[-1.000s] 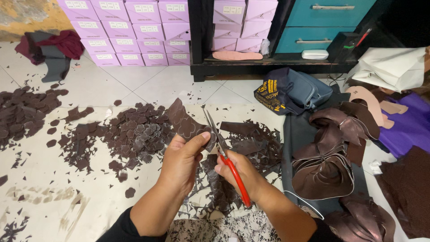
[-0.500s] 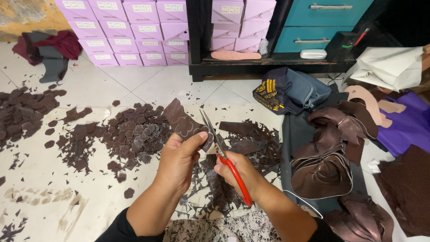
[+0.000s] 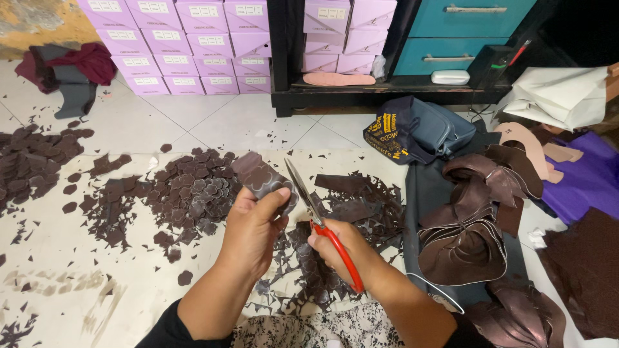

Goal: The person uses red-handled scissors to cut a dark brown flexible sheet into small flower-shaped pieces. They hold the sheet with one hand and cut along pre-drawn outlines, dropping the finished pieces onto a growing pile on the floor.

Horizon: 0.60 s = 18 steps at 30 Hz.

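Your left hand (image 3: 253, 225) and right hand (image 3: 338, 248) bare, forearms uncovered, black sleeves at both elbows, black-and-white floral-print garment over your lap

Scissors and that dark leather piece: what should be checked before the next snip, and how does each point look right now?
1. Left hand grips the leather piece: ok.
2. Right hand holds the red-handled scissors: ok.
3. Blades open: cannot tell.
4. Left fingers away from the blades: not ok, they lie right beside them.
5. Cut shapes piled apart from the scraps: ok.
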Each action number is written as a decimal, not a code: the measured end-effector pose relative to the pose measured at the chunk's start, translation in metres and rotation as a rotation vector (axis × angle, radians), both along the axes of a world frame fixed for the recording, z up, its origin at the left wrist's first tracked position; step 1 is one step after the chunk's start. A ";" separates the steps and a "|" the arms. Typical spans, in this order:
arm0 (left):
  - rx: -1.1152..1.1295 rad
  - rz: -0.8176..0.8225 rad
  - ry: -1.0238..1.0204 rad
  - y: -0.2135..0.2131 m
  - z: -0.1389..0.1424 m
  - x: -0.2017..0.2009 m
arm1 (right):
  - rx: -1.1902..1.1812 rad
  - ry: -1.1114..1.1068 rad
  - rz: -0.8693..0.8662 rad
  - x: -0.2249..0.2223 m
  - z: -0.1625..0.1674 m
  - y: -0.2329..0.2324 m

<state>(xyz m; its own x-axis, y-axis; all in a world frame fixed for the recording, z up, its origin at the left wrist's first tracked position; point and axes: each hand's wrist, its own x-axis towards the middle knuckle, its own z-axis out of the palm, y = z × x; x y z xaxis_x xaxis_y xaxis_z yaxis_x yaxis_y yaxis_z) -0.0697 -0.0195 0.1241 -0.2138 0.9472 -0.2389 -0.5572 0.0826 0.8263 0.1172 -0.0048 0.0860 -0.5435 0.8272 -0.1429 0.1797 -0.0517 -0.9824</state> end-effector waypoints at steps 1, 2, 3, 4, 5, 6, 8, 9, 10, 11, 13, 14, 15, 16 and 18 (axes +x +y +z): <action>0.012 0.005 -0.014 0.000 0.000 -0.001 | -0.108 -0.003 -0.021 0.000 0.000 0.000; 0.024 0.009 -0.028 0.001 0.000 -0.002 | -0.126 0.025 -0.020 0.000 -0.001 0.000; 0.015 0.017 -0.010 0.001 0.000 -0.003 | -0.144 0.053 -0.018 -0.001 -0.002 0.000; 0.007 0.024 0.007 0.002 0.000 -0.004 | -0.163 0.082 -0.016 -0.001 -0.003 0.001; -0.002 0.031 0.025 0.002 0.000 -0.005 | -0.166 0.070 -0.007 -0.001 -0.004 0.003; 0.040 0.023 0.051 0.003 -0.001 -0.004 | -0.169 0.059 0.001 0.000 -0.004 0.006; 0.122 0.005 0.104 0.003 -0.002 -0.004 | -0.188 0.053 0.028 0.003 -0.005 0.008; 0.125 0.008 0.125 0.003 -0.003 -0.005 | -0.201 0.057 0.047 0.003 -0.005 0.008; 0.128 0.011 0.146 0.004 -0.003 -0.006 | -0.213 0.061 0.066 0.004 -0.005 0.008; 0.130 0.013 0.167 0.004 -0.004 -0.006 | -0.191 0.056 0.090 0.004 -0.005 0.008; 0.169 0.006 0.201 0.005 -0.005 -0.007 | -0.147 0.045 0.139 0.005 -0.003 0.006; 0.188 0.002 0.218 0.005 -0.005 -0.007 | -0.121 0.030 0.157 0.006 -0.002 0.004; 0.207 -0.002 0.214 0.006 -0.005 -0.007 | -0.094 0.015 0.175 0.005 0.000 0.003; 0.225 -0.009 0.210 0.005 -0.006 -0.006 | -0.068 0.001 0.191 0.006 0.001 0.002; 0.254 -0.020 0.222 0.005 -0.008 -0.005 | -0.089 0.013 0.174 0.005 0.003 0.001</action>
